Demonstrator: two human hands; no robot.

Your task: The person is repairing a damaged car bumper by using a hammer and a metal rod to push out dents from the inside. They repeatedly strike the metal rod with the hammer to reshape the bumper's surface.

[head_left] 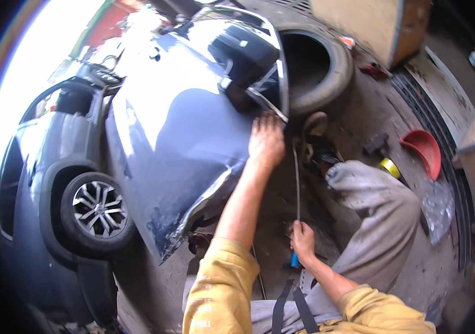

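I see the left hand [267, 139] resting on the dark car door [193, 128] near its window frame [283, 67], fingers extended, gripping nothing I can make out. I have the right hand [303, 240] closed around the blue handle [295, 260] of a long thin rod [297, 189]; I cannot tell whether its far end touches anything. The door sits tilted just beside the tyre [335, 83]. Much of its broad face looks smooth to me, but the lower edge [209, 197] is crumpled, so I judge that part unfinished
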